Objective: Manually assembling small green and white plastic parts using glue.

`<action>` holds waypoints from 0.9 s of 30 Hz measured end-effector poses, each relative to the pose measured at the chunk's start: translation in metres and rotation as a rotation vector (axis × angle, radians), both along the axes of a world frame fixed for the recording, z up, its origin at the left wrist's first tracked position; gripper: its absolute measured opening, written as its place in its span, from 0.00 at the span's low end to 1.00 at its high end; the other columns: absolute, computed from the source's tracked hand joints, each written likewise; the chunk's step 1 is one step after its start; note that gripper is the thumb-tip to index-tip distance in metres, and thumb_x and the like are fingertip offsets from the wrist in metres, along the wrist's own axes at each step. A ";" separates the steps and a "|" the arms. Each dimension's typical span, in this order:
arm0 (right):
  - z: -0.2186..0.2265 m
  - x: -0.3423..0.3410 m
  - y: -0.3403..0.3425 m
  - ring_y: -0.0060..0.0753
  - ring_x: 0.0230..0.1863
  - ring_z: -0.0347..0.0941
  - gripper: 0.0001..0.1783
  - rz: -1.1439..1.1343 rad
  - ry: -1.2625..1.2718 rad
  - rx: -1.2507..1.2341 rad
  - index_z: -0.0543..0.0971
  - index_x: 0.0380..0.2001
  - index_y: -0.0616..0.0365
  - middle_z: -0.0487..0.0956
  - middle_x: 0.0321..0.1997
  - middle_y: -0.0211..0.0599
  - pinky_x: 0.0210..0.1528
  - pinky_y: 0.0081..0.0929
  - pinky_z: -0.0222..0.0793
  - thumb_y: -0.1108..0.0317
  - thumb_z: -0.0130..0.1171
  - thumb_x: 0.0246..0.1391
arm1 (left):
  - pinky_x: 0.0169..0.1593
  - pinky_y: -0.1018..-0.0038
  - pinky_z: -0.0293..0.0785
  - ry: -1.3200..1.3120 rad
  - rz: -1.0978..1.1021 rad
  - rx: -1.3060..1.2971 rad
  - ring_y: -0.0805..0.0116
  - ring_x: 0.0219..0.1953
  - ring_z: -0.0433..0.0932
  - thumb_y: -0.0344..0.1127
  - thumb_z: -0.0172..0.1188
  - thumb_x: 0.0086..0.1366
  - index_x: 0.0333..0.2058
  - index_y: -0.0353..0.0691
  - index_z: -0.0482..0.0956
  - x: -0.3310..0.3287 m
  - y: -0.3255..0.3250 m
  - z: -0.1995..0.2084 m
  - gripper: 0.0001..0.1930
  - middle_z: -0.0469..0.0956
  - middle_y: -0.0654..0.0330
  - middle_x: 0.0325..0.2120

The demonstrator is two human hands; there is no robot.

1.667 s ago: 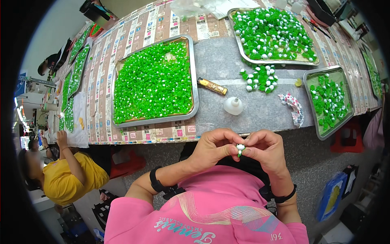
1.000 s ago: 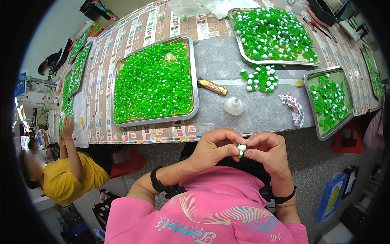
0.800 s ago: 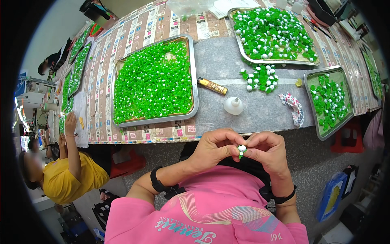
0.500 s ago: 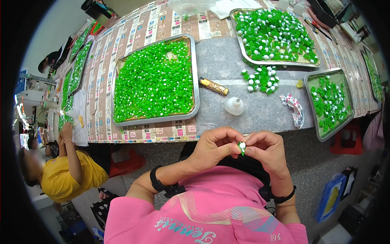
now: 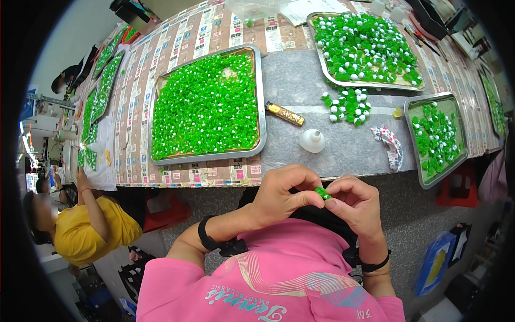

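Just off the table's near edge, my left hand (image 5: 288, 194) and my right hand (image 5: 355, 204) meet, thumbs and forefingers closed on one small green plastic piece (image 5: 323, 194). Its green side shows now; the rest is covered by my fingertips. Beyond my hands stands a white squeeze bottle (image 5: 311, 140) with a narrow tip. A small pile of green pieces with white balls (image 5: 348, 106) lies on the grey mat (image 5: 289, 70). To its right rests a curved floral cloth band (image 5: 388, 147), and to its left a gold and black tube-like item (image 5: 285, 114).
A large tray (image 5: 261, 102) of green pieces stands left of the mat. Another tray (image 5: 375, 84) of green-and-white pieces is at the back right, a smaller tray (image 5: 410, 134) at the right edge. A person in a yellow shirt (image 5: 96, 231) works at the left.
The small piece has been turned between my fingers: its white ball faced up before, and now green shows. Both hands keep nearly the same place. The person at left has shifted an arm.
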State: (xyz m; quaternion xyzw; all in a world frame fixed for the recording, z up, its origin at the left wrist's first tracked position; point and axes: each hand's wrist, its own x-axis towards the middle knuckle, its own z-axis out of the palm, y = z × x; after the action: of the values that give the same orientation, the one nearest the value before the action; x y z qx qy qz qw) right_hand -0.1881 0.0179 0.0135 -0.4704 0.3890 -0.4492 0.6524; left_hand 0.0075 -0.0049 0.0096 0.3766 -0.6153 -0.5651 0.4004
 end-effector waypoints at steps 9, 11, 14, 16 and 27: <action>0.005 0.005 0.001 0.23 0.30 0.73 0.10 -0.087 0.229 -0.212 0.81 0.33 0.63 0.79 0.30 0.35 0.33 0.19 0.68 0.79 0.64 0.43 | 0.26 0.80 0.68 -0.069 0.037 -0.071 0.77 0.23 0.73 0.40 0.69 0.51 0.27 0.36 0.77 -0.001 0.001 0.004 0.14 0.75 0.62 0.22; 0.005 0.005 0.001 0.24 0.30 0.73 0.10 -0.105 0.269 -0.272 0.81 0.33 0.62 0.79 0.29 0.35 0.33 0.19 0.68 0.80 0.64 0.43 | 0.26 0.80 0.69 -0.081 0.029 -0.063 0.77 0.24 0.74 0.40 0.69 0.51 0.27 0.35 0.77 0.000 0.001 0.004 0.14 0.76 0.62 0.23; 0.006 0.008 0.000 0.25 0.30 0.74 0.10 -0.137 0.281 -0.325 0.81 0.33 0.62 0.79 0.29 0.36 0.33 0.20 0.68 0.80 0.64 0.43 | 0.29 0.81 0.71 -0.102 0.016 -0.056 0.78 0.26 0.75 0.40 0.68 0.52 0.28 0.35 0.77 0.001 0.002 0.004 0.14 0.76 0.62 0.25; 0.006 0.009 0.000 0.25 0.30 0.74 0.10 -0.139 0.279 -0.342 0.81 0.33 0.62 0.80 0.30 0.36 0.33 0.20 0.68 0.80 0.64 0.43 | 0.29 0.82 0.72 -0.113 0.023 -0.052 0.78 0.26 0.75 0.39 0.68 0.52 0.28 0.34 0.77 0.001 0.002 0.003 0.13 0.76 0.62 0.25; 0.002 -0.013 -0.006 0.27 0.30 0.74 0.08 -0.424 0.569 -0.464 0.79 0.29 0.61 0.78 0.28 0.35 0.34 0.21 0.69 0.81 0.64 0.41 | 0.37 0.81 0.74 0.149 0.052 0.319 0.78 0.33 0.76 0.33 0.66 0.56 0.39 0.35 0.77 -0.001 0.004 0.008 0.13 0.78 0.63 0.29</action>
State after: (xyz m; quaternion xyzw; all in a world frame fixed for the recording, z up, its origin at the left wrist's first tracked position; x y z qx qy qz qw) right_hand -0.2009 0.0114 0.0158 -0.6195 0.5302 -0.5015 0.2890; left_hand 0.0063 -0.0007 0.0179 0.4081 -0.4766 -0.6714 0.3944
